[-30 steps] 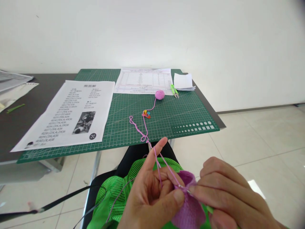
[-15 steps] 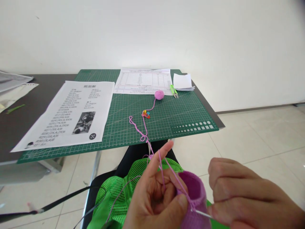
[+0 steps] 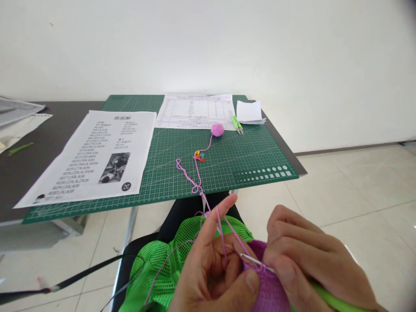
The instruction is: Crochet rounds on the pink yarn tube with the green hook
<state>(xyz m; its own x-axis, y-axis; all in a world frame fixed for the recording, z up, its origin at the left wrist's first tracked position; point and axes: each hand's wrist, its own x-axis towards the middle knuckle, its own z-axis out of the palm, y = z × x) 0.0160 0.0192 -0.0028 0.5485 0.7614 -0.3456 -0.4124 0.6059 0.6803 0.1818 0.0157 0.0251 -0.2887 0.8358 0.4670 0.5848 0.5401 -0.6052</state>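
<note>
My left hand (image 3: 214,268) pinches the edge of a purple crocheted piece (image 3: 268,290) between thumb and fingers. Its index finger points up, with pink yarn (image 3: 221,229) looped over it and running down to the stitches. My right hand (image 3: 312,255) is closed around a crochet hook (image 3: 251,259); a green handle (image 3: 334,299) shows below the palm. The hook's silver tip lies across the top edge of the piece, close to the taut yarn. From the left hand the yarn leads back to the green cutting mat (image 3: 169,147).
On the mat lie a pink yarn ball (image 3: 217,129), colourful stitch markers (image 3: 199,156), green thread snips (image 3: 237,125), a printed pattern sheet (image 3: 94,151), a form (image 3: 195,110) and white paper slips (image 3: 248,112). Green mesh cloth (image 3: 156,268) covers my lap; a black strap (image 3: 87,271) crosses at left.
My right hand has moved left, closer to my left hand. The hook now points up-left over the edge of the piece, whose opening is less visible.
</note>
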